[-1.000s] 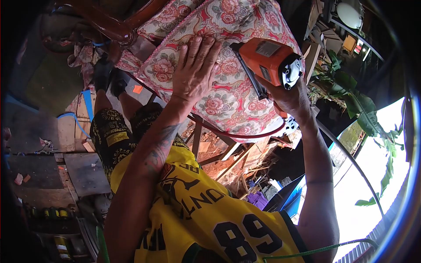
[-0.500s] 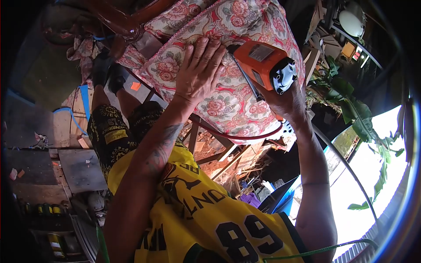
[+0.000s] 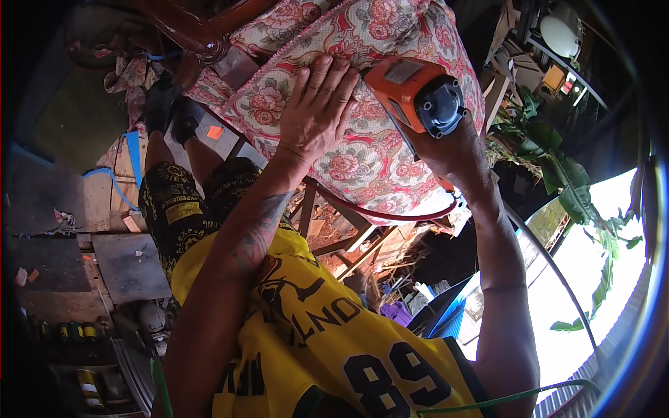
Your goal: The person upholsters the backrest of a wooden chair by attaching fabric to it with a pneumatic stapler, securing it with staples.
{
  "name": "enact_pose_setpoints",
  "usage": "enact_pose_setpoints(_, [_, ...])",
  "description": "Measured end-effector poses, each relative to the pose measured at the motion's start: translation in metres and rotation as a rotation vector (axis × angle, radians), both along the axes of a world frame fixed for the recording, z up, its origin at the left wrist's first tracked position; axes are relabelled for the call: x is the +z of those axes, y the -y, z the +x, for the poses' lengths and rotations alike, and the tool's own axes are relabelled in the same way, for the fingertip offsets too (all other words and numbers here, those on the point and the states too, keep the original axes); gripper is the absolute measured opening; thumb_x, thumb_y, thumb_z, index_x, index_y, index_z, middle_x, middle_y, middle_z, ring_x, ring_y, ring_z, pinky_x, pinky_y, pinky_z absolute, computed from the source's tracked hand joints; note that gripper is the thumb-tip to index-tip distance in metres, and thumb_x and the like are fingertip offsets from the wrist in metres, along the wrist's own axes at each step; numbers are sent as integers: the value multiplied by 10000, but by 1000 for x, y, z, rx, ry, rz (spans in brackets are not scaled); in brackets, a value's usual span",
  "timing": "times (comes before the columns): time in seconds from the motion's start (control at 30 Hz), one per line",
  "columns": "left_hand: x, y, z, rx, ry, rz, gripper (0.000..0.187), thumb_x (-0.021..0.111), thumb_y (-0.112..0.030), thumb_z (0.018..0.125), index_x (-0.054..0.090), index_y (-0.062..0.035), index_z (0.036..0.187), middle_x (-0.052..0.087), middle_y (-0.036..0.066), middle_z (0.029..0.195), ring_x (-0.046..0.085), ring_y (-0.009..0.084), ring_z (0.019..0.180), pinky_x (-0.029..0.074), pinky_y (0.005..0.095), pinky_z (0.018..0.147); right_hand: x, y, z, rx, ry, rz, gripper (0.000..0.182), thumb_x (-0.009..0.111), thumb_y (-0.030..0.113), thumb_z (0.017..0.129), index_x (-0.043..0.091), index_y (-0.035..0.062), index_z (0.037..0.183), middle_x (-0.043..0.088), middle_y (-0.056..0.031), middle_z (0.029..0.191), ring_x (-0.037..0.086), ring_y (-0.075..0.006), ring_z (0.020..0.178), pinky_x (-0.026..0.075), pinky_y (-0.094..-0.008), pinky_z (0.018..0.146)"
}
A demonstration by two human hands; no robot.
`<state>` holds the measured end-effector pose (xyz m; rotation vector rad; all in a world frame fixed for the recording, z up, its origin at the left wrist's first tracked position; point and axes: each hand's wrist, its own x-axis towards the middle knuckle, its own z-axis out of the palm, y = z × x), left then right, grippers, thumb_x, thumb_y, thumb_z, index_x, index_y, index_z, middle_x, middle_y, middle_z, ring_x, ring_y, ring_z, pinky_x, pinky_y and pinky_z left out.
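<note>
My left hand (image 3: 317, 108) lies flat with its fingers stretched out on a floral-patterned upholstery fabric (image 3: 348, 167) in red, pink and cream. Just to its right, my right hand (image 3: 453, 150) is wrapped around the handle of an orange and black staple gun (image 3: 411, 90). The gun's nose points left, close to the fingertips of my left hand and right over the fabric. Its rounded dark end cap faces toward me. The fabric covers a broad padded piece, with red trim along its lower edge.
Glossy dark carved wood (image 3: 188, 31) rises at the upper left. A dark hose (image 3: 550, 261) runs down on the right past green leaves (image 3: 568, 181). Wood scraps (image 3: 376, 251) lie below the upholstered piece. Blue strips (image 3: 111, 177) lie on the floor at left.
The staple gun and my right hand have shifted slightly up, and the gun's rear end has tilted. My left hand stays in place on the fabric.
</note>
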<state>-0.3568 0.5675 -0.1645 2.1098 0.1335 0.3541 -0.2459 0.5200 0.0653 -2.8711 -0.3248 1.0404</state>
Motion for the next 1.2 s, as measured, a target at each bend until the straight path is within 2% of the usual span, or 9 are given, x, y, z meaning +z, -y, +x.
enact_pose_setpoints(0.3, [1, -4, -6, -5, -30, 37, 552, 449, -328, 1077, 377, -136, 1590, 296, 89, 1677, 205, 287, 1573, 141, 512, 1266, 33, 27, -7, 22, 141, 35, 380, 783, 245, 904, 694, 121, 1252, 757, -98, 1138, 736, -231, 1054, 588, -358, 883])
enact_pose_setpoints(0.37, [4, -10, -3, -19, -20, 18, 533, 457, -349, 1073, 408, -140, 1561, 351, 110, 1642, 239, 308, 1558, 129, 548, 1258, 40, 37, -12, 216, 245, 46, 423, 805, 210, 883, 677, 112, 1275, 741, -106, 1166, 729, -250, 1061, 581, -369, 891])
enact_pose_setpoints(0.47, [7, -27, 17, 429, 41, -3, 510, 600, -405, 1008, 512, -105, 1410, 578, 151, 1359, 503, 346, 1303, 279, 597, 1117, 43, 63, -36, 20, 234, 116, 476, 838, 132, 832, 644, 53, 1260, 724, -140, 1148, 718, -291, 1037, 569, -384, 895])
enact_pose_setpoints(0.6, [28, -66, 38, 343, -26, 14, 598, 763, -354, 897, 528, -73, 1371, 672, 159, 1115, 612, 358, 1068, 374, 585, 1037, 50, 70, -64, 52, 197, 142, 399, 803, 102, 854, 650, 33, 1216, 747, -123, 1061, 743, -279, 923, 585, -365, 802])
enact_pose_setpoints(0.63, [28, -66, 41, 338, -19, 24, 598, 763, -354, 897, 528, -73, 1371, 672, 159, 1115, 612, 358, 1068, 374, 585, 1037, 45, 72, -72, 162, 263, 199, 473, 692, -92, 807, 776, 183, 1183, 672, -37, 934, 665, -128, 638, 559, -278, 541])
enact_pose_setpoints(0.83, [8, -58, 60, 276, -123, -111, 456, 801, -398, 859, 698, -97, 1185, 683, 131, 1021, 640, 324, 959, 507, 424, 836, 47, 89, -102, 227, 264, 138, 460, 739, -60, 794, 766, 174, 1189, 674, -57, 1020, 687, -134, 683, 578, -288, 561])
enact_pose_setpoints(0.97, [11, -70, 65, 225, -103, -182, 252, 738, -306, 927, 665, -86, 1027, 675, 122, 945, 648, 344, 929, 510, 454, 812, 48, 99, -115, -17, 222, 166, 375, 778, -13, 829, 758, 137, 1172, 670, -73, 1038, 688, -150, 648, 580, -284, 546])
enact_pose_setpoints(1.07, [27, -66, 69, 248, 32, 4, 126, 656, -200, 969, 616, -87, 1008, 654, 124, 867, 647, 319, 799, 534, 432, 710, 52, 100, -112, 271, 345, 141, 327, 785, 7, 845, 750, 95, 1157, 675, -73, 1008, 681, -147, 621, 568, -273, 522])
enact_pose_setpoints(1.2, [94, -27, 57, 178, -362, -408, 253, 606, -243, 999, 569, -24, 1120, 686, 158, 907, 701, 313, 740, 572, 443, 693, 55, 112, -120, 30, 277, 51, 294, 776, 14, 858, 734, 60, 1146, 688, -72, 918, 675, -150, 593, 557, -278, 510])
